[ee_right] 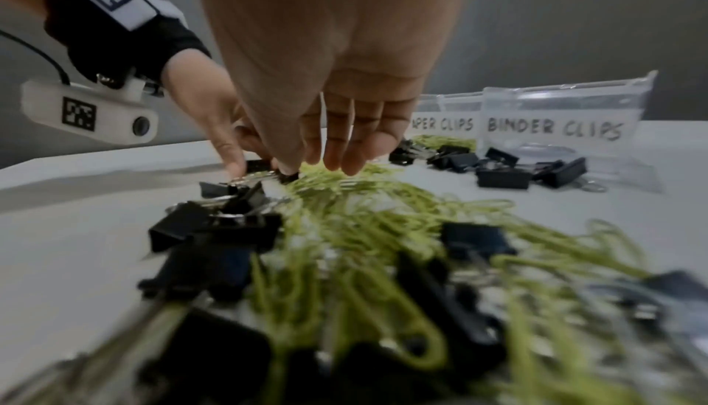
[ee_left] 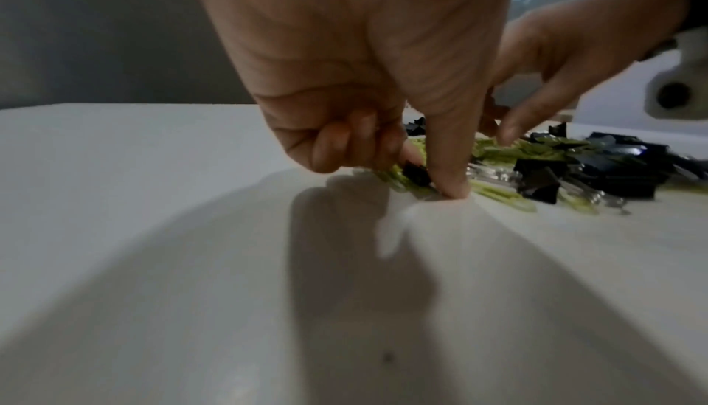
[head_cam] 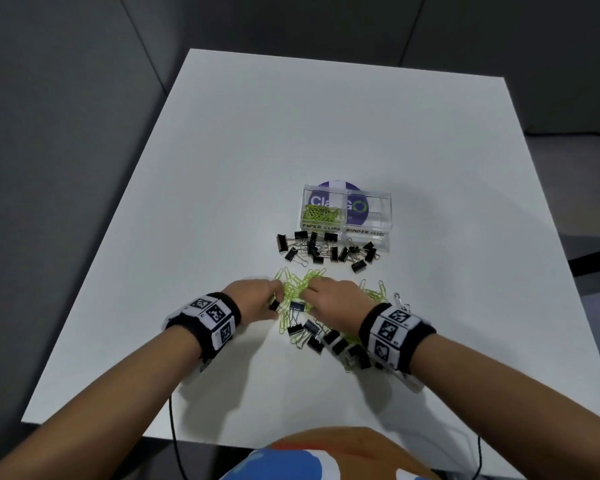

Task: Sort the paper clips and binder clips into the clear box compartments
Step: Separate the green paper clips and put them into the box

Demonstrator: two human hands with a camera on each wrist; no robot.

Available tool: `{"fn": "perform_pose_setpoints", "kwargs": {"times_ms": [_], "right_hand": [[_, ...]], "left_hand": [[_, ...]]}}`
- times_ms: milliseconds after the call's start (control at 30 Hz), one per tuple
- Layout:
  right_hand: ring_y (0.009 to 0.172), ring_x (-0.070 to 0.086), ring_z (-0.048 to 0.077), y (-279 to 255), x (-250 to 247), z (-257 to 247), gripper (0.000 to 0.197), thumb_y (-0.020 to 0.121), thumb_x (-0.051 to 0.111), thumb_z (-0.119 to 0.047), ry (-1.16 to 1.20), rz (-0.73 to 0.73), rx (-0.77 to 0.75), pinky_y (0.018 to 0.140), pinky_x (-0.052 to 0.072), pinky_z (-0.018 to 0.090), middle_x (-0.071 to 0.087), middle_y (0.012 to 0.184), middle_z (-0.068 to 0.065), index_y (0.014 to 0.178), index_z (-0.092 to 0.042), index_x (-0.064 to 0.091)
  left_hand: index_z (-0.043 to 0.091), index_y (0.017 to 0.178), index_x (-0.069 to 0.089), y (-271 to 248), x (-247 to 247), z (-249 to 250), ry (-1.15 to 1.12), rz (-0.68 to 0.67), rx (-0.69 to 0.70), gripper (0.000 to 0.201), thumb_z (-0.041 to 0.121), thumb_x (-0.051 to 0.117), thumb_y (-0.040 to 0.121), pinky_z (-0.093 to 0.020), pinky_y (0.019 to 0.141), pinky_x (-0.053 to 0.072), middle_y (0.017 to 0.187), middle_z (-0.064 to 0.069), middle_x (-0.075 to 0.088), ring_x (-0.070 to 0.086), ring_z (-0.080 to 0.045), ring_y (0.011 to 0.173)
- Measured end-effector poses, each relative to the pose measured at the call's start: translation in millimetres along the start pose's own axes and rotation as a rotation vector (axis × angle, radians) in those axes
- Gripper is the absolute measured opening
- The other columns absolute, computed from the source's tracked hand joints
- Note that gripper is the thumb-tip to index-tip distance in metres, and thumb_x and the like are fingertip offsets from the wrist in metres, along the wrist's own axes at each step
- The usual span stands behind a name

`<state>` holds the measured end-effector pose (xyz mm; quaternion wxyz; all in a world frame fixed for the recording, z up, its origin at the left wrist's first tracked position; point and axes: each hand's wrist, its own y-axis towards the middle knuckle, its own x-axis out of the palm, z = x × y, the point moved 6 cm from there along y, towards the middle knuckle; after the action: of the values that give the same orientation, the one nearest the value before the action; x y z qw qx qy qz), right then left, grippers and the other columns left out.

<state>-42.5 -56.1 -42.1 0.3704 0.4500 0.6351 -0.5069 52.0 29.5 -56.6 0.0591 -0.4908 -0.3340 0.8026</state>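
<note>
A mixed pile of green paper clips and black binder clips lies on the white table under both hands. My left hand has curled fingers and pinches a small black binder clip at the pile's left edge, thumb tip on the table. My right hand reaches into the green paper clips, its fingers fairly straight and touching them. Beyond stands the clear box. Its left compartment, marked PAPER CLIPS, holds green clips.
A separate group of black binder clips lies right in front of the box. The BINDER CLIPS compartment looks empty. Table edges run close on the left and near sides; dark cables hang off the near edge.
</note>
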Motion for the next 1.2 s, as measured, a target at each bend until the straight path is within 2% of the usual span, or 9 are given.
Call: {"fn": "perform_pose_setpoints", "kwargs": {"times_ms": [233,433,500,633,767,867,967,1100,1200], "right_hand": [[0.095,0.054,0.031,5,4,-16,0.040,0.089,0.052,-0.007,-0.042,-0.042,-0.026,0.061,0.040,0.036,0.053,0.110,0.015,0.128,-0.009,0.043],[0.051,0.056,0.020,-13,10,-8,0.022,0.065,0.077,-0.014,-0.075,-0.023,-0.051,0.037,0.038,0.022,0.058,0.068,0.005,0.078,-0.008,0.060],[0.056,0.058,0.020,-18,0,-3,0.015,0.076,0.068,-0.016,0.003,0.056,-0.027,0.040,0.042,0.025,0.059,0.074,0.006,0.083,-0.007,0.060],[0.076,0.053,0.015,-26,-23,42,0.020,0.092,0.044,-0.023,0.094,0.168,0.270,0.064,0.051,0.026,0.056,0.098,0.004,0.104,-0.009,0.054],[0.085,0.059,0.023,-36,-31,94,0.024,0.092,0.044,-0.023,0.156,0.160,0.534,0.072,0.053,0.034,0.056,0.107,0.007,0.110,-0.008,0.053],[0.090,0.058,0.030,-41,-33,118,0.027,0.093,0.045,-0.023,0.216,0.183,0.673,0.073,0.048,0.037,0.055,0.108,0.013,0.111,-0.004,0.053],[0.094,0.057,0.032,-35,-33,126,0.028,0.094,0.045,-0.024,0.288,0.232,0.708,0.077,0.047,0.039,0.055,0.111,0.015,0.110,-0.002,0.053],[0.111,0.055,0.030,-29,-34,122,0.039,0.095,0.046,-0.028,0.366,0.247,0.698,0.087,0.045,0.038,0.051,0.128,0.013,0.128,-0.007,0.044],[0.106,0.057,0.027,-42,-37,123,0.035,0.095,0.046,-0.026,0.318,0.264,0.668,0.083,0.046,0.037,0.055,0.123,0.009,0.126,-0.012,0.046]], "left_hand": [[0.013,0.115,0.050,-3,6,14,-0.076,0.062,-0.014,0.031,0.032,0.057,0.091,-0.029,0.076,0.042,0.099,-0.007,0.060,0.056,-0.023,0.091],[0.019,0.117,0.055,-8,17,28,-0.057,0.033,0.047,0.031,0.035,0.056,0.090,-0.027,0.081,0.043,0.107,-0.003,0.063,0.059,-0.020,0.098],[0.020,0.114,0.058,-9,6,29,-0.059,0.087,0.082,0.028,0.038,0.053,0.092,-0.025,0.078,0.043,0.107,-0.002,0.064,0.059,-0.018,0.097],[0.018,0.114,0.058,-1,-27,30,-0.051,0.254,0.100,0.030,0.036,0.041,0.097,-0.022,0.082,0.046,0.109,0.002,0.066,0.062,-0.014,0.096],[0.015,0.108,0.058,20,-60,30,-0.003,0.355,-0.009,0.028,0.032,0.038,0.100,-0.033,0.085,0.053,0.104,-0.002,0.066,0.063,-0.019,0.092],[0.014,0.110,0.060,34,-79,24,-0.022,0.396,-0.096,0.031,0.033,0.037,0.099,-0.032,0.080,0.052,0.107,-0.003,0.066,0.062,-0.022,0.095],[0.016,0.113,0.060,45,-85,25,-0.046,0.380,-0.130,0.031,0.032,0.038,0.099,-0.031,0.078,0.047,0.111,-0.003,0.066,0.061,-0.022,0.101],[0.018,0.118,0.058,47,-83,32,-0.087,0.400,-0.124,0.029,0.027,0.039,0.099,-0.030,0.078,0.047,0.114,-0.002,0.066,0.061,-0.022,0.102],[0.020,0.117,0.058,39,-80,42,-0.096,0.468,-0.047,0.027,0.028,0.040,0.098,-0.031,0.078,0.050,0.113,0.002,0.065,0.063,-0.019,0.097]]}}
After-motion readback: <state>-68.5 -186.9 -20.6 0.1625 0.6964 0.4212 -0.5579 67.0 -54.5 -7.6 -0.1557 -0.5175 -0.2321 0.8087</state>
